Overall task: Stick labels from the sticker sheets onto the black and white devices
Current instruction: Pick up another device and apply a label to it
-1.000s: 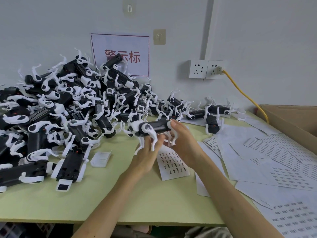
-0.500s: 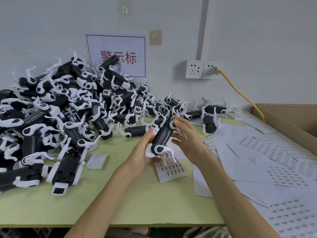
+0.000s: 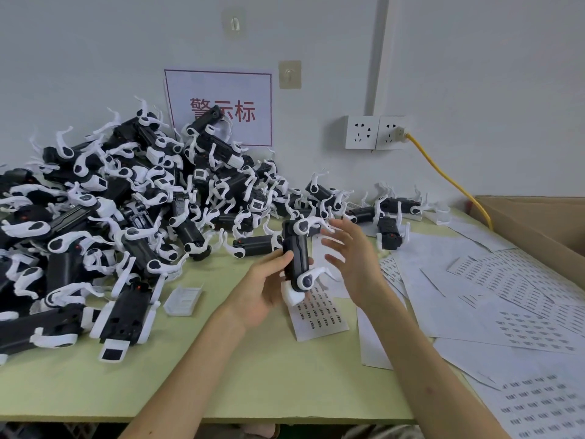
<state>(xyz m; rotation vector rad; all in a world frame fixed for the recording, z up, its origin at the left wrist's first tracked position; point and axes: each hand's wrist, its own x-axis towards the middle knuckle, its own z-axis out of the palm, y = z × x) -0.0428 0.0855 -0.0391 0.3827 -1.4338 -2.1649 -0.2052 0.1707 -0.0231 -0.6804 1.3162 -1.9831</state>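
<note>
A pile of devices covers the far left of the table, against the wall. A sign hangs on the wall behind the pile, with sockets to its right. Sticker sheets spread over the right side of the table, and a box stands at the far right. At the centre, the left hand holds one device upright above a small sheet; the right hand is just right of it.

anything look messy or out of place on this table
Yes: the devices lie in a tangled heap against the wall, partly covering the red-lettered sign, and the sticker sheets overlap askew on the right.
</note>
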